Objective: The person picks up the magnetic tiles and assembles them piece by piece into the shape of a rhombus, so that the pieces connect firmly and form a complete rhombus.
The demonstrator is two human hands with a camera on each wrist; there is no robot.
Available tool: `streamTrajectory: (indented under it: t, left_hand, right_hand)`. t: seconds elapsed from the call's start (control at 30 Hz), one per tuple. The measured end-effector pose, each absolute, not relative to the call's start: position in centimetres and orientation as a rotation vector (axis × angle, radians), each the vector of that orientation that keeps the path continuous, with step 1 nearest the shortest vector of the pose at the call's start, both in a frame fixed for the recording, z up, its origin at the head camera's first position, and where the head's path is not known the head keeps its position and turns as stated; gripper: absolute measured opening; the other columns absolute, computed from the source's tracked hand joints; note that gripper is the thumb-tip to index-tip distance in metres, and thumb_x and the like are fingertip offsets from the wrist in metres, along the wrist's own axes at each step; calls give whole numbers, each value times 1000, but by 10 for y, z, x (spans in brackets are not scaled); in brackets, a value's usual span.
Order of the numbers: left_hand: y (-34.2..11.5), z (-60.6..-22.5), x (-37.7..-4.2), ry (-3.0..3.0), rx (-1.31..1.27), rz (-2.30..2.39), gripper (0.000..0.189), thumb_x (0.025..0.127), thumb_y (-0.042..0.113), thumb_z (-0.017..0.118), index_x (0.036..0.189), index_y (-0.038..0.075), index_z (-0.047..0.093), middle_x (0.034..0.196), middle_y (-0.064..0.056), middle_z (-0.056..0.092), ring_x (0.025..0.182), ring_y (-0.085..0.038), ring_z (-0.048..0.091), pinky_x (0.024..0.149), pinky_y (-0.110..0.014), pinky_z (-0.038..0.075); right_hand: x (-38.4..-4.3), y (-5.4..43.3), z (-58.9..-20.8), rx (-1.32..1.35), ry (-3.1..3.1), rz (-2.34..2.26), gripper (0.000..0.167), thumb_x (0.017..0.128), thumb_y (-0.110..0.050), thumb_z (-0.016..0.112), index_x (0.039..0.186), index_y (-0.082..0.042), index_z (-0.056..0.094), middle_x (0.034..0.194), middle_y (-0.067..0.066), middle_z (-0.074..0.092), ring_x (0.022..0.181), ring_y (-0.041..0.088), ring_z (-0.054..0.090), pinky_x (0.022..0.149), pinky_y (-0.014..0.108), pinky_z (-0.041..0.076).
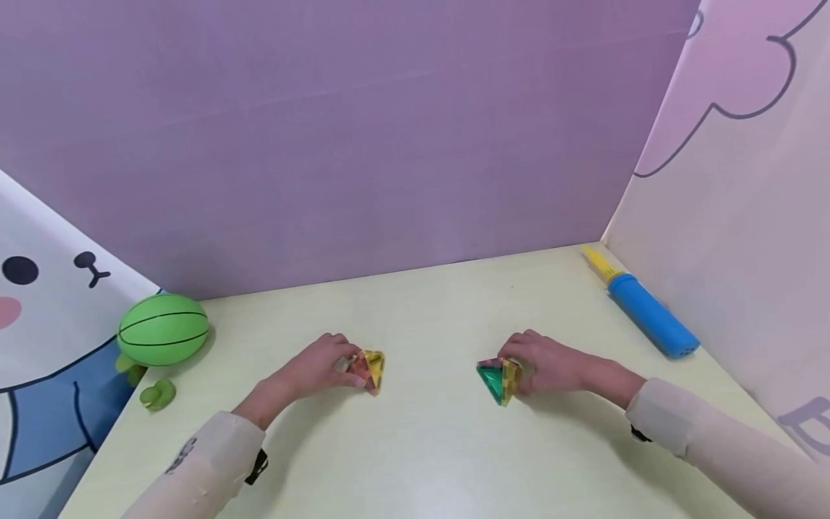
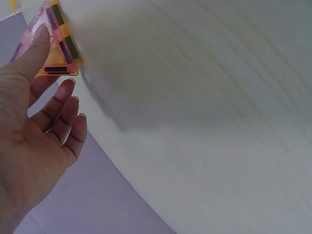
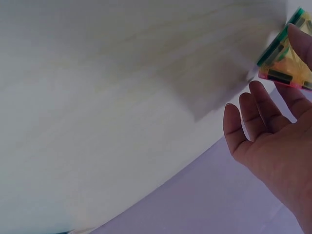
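My left hand [image 1: 322, 365] pinches a small pyramid of see-through triangular magnetic tiles [image 1: 373, 369], pink-red and yellow, near the middle of the table. The left wrist view shows the thumb lying across a pink face of this pyramid [image 2: 62, 48], dark magnet strips along its edges; the other fingers hang loosely bent. To the right, a second pyramid of magnetic tiles [image 1: 496, 379], green, yellow and red, is pinched in my right hand [image 1: 551, 363]. In the right wrist view its thumb presses a yellow face of that pyramid [image 3: 280, 63]. A gap separates the two pyramids.
On the pale table [image 1: 421, 454], a green striped ball [image 1: 163, 330] and a small green toy [image 1: 158, 394] lie at the left. A blue hand pump with a yellow nozzle [image 1: 653, 314] lies at the right. Purple backing [image 1: 389, 144] rises behind the table.
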State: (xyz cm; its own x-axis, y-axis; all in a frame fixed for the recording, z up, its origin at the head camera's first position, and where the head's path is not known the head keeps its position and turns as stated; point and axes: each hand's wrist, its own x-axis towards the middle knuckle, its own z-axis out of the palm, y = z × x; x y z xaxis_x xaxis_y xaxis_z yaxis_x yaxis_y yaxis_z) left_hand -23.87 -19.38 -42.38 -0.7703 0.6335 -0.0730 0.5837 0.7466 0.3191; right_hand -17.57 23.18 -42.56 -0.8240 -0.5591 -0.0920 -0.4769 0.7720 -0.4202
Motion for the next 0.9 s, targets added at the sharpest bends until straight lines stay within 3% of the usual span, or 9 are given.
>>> streamTrajectory:
  t: [0.33, 0.9]
  left_hand:
    - [-188, -425, -231, 2800, 999, 430, 47, 83, 47, 78, 112, 10, 74, 103, -1, 66, 97, -20, 56, 85, -37, 47]
    - [-174, -428, -223, 2828, 1037, 334, 47, 83, 47, 78, 109, 9, 70, 102, -1, 66, 92, -16, 53, 82, -36, 47]
  right_hand:
    - [-174, 225, -427, -825, 2830, -551, 40, 79, -31, 83, 114, -20, 68, 115, -3, 62, 105, 18, 51, 87, 39, 47]
    - [-177, 215, -426, -807, 2876, -526, 36, 80, -35, 83, 108, -18, 69, 110, -4, 63, 101, 16, 52, 82, 35, 45]
